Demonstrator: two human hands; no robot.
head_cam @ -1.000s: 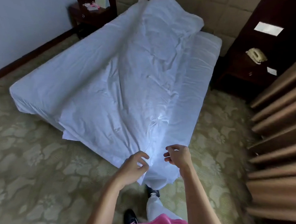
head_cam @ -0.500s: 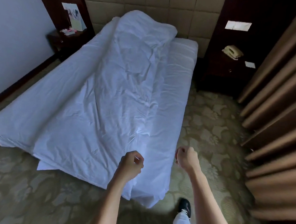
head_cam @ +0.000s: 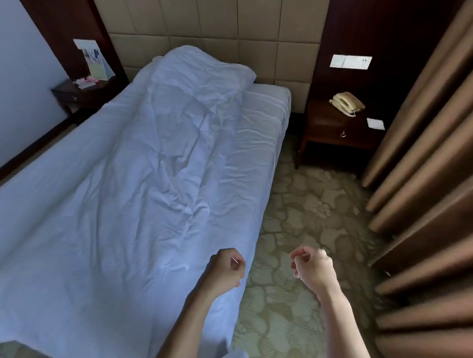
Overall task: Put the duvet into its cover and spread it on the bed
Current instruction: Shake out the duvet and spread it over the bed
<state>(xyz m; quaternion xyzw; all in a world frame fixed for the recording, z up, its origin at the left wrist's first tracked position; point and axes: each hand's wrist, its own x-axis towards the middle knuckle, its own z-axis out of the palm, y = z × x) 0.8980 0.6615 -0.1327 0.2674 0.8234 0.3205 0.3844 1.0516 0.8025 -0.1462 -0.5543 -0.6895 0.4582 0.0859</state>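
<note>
Not much of ourselves on show here, honestly. We've got two bare forearms coming up from the bottom edge, no sleeves anywhere along them, no watch, no bracelet, no rings that we can make out. Left hand [head_cam: 226, 272] and right hand [head_cam: 313, 265] are both uncovered too, no gloves. A bit of pale cloth sits at the bottom edge between our arms; can't tell whether we're wearing it.
</note>
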